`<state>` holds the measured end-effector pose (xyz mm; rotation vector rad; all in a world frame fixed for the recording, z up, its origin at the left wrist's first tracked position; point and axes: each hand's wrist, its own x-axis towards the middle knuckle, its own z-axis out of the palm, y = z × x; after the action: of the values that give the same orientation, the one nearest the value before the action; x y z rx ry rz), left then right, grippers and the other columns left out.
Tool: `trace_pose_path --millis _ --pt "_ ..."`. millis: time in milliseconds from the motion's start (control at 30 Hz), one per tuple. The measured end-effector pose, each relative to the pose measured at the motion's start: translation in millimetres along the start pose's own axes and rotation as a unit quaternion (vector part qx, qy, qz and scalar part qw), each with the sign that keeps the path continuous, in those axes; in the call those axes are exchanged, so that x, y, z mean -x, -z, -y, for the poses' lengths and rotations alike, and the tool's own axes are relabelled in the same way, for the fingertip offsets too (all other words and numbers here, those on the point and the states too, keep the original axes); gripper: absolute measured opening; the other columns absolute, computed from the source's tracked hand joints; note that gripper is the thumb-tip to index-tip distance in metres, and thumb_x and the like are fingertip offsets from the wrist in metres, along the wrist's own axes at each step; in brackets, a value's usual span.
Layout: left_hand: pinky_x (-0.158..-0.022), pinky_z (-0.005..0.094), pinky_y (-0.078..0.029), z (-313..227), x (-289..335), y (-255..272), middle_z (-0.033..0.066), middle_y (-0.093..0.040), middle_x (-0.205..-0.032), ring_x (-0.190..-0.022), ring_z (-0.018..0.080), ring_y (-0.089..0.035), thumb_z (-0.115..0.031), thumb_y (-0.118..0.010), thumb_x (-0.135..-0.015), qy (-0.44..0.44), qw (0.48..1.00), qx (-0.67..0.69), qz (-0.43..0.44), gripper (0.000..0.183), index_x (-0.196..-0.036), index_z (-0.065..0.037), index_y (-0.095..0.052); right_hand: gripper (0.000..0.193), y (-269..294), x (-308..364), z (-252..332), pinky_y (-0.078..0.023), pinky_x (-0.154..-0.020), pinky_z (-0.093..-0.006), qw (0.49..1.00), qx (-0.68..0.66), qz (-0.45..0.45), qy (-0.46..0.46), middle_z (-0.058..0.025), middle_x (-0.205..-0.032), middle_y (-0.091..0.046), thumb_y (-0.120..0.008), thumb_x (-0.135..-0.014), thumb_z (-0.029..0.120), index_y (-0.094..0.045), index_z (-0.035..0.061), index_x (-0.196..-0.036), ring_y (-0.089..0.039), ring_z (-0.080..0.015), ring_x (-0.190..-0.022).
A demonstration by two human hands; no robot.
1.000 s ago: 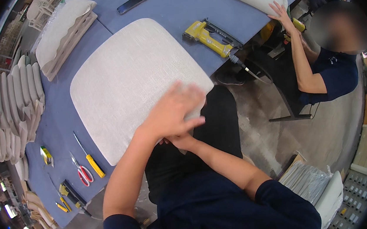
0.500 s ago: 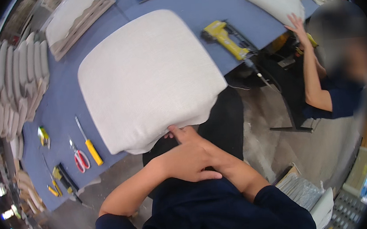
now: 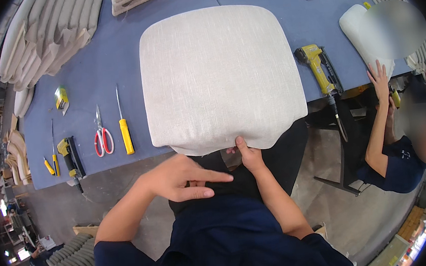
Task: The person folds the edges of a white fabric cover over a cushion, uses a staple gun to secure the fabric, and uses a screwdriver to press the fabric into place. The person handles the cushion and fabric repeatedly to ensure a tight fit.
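Note:
A cushioned seat pad (image 3: 221,76) in off-white fabric lies on the blue-grey table (image 3: 90,57), its near edge reaching past the table's front edge. The fabric hangs loose and wrinkled along that near edge. My right hand (image 3: 249,156) pinches this edge, thumb on top and the other fingers underneath, partly hidden. In front of the pad, apart from it, my left hand (image 3: 181,179) hovers over my lap with index finger and thumb stretched out, holding nothing.
Left of the pad lie a yellow-handled screwdriver (image 3: 126,135), red-handled scissors (image 3: 103,141), a staple gun (image 3: 71,158) and a small yellow box (image 3: 61,99). A yellow staple gun (image 3: 321,70) with a hose lies right. Beyond it, a co-worker (image 3: 393,163) handles another pad (image 3: 359,34). Stacked pads (image 3: 52,30) stand far left.
The view has turned, so the pad sits more upright in it. My left hand has moved off my right forearm to the left. My right hand still pinches the fabric edge.

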<state>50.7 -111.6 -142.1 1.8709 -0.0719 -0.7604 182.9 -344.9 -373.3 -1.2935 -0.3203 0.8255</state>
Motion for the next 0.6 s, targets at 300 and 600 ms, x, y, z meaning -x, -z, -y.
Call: trace_pose_path --millis 300,600 --pt "-0.135 0.0616 -0.021 39.1 -29.2 -16.2 0.0112 -0.072 -0.147 -0.145 0.0379 -0.062 -0.047 -0.074 -0.100 -0.129 0.874 -0.385 -0.266 0.072 -0.165 -0.023 -0.054 0.046 6.3 1.5 -6.4 -0.056 -0.076 -0.0328 1.000 0.001 -0.006 0.003 -0.0110 -0.097 -0.077 -0.065 -0.114 0.045 -0.071 -0.0002 -0.116 -0.073 -0.0195 -0.084" --pt "-0.123 0.0568 -0.039 97.7 3.6 -55.6 0.0151 -0.066 -0.151 -0.142 0.0406 -0.060 -0.007 -0.082 -0.078 -0.092 0.775 -0.401 -0.480 0.082 -0.157 -0.017 -0.062 0.047 -0.7 -14.0 -16.0 -0.056 -0.081 -0.0342 1.000 -0.011 -0.004 -0.011 -0.0118 -0.098 -0.077 -0.065 -0.114 0.046 -0.070 -0.0005 -0.115 -0.070 -0.0193 -0.086"
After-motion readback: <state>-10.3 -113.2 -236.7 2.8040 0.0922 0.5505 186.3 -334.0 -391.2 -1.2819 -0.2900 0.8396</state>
